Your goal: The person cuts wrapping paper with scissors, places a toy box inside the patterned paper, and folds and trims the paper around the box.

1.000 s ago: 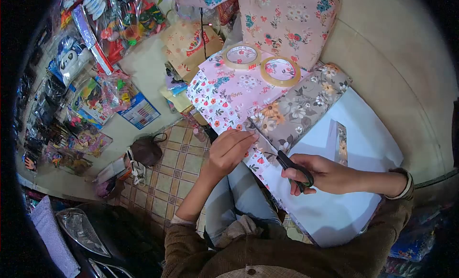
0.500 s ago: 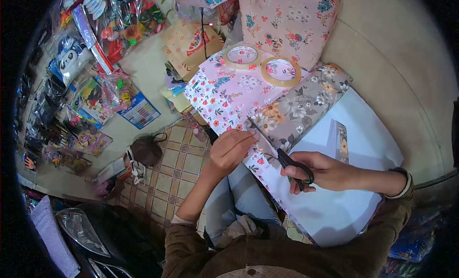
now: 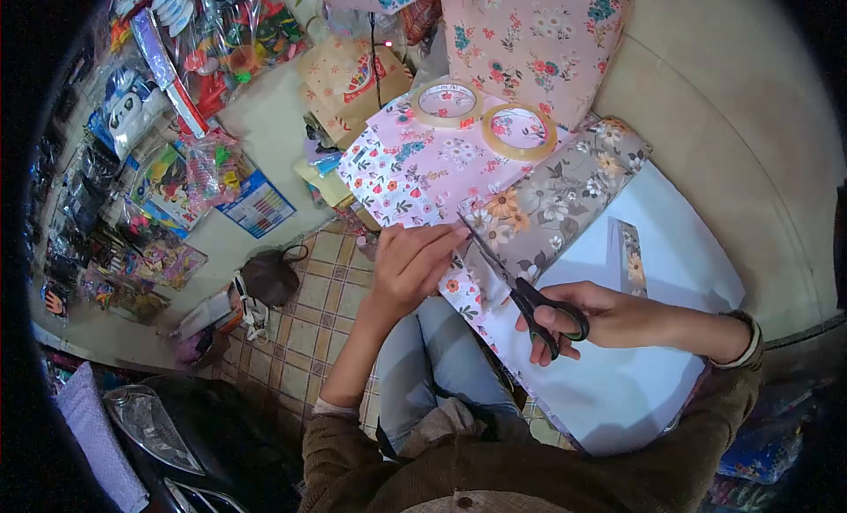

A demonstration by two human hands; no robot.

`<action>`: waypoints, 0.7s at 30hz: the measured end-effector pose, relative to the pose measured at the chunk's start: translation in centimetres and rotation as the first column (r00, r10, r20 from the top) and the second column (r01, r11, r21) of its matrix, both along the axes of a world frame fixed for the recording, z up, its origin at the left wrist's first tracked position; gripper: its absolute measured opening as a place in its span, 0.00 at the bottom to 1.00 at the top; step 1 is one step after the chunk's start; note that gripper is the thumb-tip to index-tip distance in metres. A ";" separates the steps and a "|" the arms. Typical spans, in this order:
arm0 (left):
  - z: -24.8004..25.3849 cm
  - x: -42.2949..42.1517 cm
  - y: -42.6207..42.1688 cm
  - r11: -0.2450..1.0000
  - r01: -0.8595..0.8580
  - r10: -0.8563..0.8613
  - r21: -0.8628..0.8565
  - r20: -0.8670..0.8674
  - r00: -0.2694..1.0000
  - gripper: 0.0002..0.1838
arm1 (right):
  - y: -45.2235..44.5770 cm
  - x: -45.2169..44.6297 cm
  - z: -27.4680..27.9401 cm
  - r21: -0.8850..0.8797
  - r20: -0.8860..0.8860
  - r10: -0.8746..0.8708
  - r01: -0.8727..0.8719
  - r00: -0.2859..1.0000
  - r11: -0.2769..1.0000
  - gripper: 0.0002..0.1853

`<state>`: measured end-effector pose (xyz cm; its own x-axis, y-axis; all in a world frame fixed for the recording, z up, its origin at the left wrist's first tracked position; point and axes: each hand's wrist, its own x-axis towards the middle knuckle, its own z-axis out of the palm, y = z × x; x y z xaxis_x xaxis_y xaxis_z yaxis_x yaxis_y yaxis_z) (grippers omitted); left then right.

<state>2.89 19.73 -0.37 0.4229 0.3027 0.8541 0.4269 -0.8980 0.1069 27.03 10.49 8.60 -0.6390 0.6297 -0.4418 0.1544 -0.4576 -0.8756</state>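
My right hand (image 3: 595, 314) holds black-handled scissors (image 3: 534, 306), fingers through the handle loops, with the blades pointing up and left along the near end of a grey floral wrapping paper roll (image 3: 556, 200). My left hand (image 3: 413, 264) is closed, its fingertips pinching the paper edge by the scissor tips; the thumb is mostly hidden. Beneath lie pink floral paper (image 3: 441, 173) and white paper with small flowers (image 3: 388, 182). The grey paper's white underside (image 3: 679, 239) spreads under my right forearm, with a narrow folded floral strip (image 3: 632, 262) lying on it.
Two tape rolls (image 3: 519, 132) lie on the pink paper. Behind them stands a pink floral wrapped package (image 3: 534, 45), beside a brown paper bag (image 3: 353, 81). Packaged toys (image 3: 132, 107) crowd the left side. A motorbike (image 3: 168, 425) stands at lower left on the tiled floor.
My left hand has shifted slightly up and left, its fingers now straighter. The scissors' handle loops have spread apart and turned a little in my right hand.
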 end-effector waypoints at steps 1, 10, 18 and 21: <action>-0.2 0.0 0.2 1.000 0.004 -0.004 0.003 0.007 1.000 0.21 | 0.1 0.0 0.2 -0.017 -0.001 0.004 -0.004 1.000 1.000 0.21; 0.0 0.2 0.7 0.995 0.072 -0.075 0.067 0.046 0.996 0.14 | -0.1 0.1 0.2 0.031 0.015 0.007 -0.007 1.000 1.000 0.21; -0.4 0.3 0.6 0.998 0.059 -0.060 0.016 0.068 0.996 0.14 | 0.5 -0.3 0.8 0.012 0.078 -0.005 0.004 0.997 1.000 0.20; -0.4 0.2 0.6 0.998 0.055 -0.056 0.013 0.068 0.996 0.14 | 0.0 -0.5 0.6 0.008 0.091 -0.048 0.047 0.995 0.999 0.19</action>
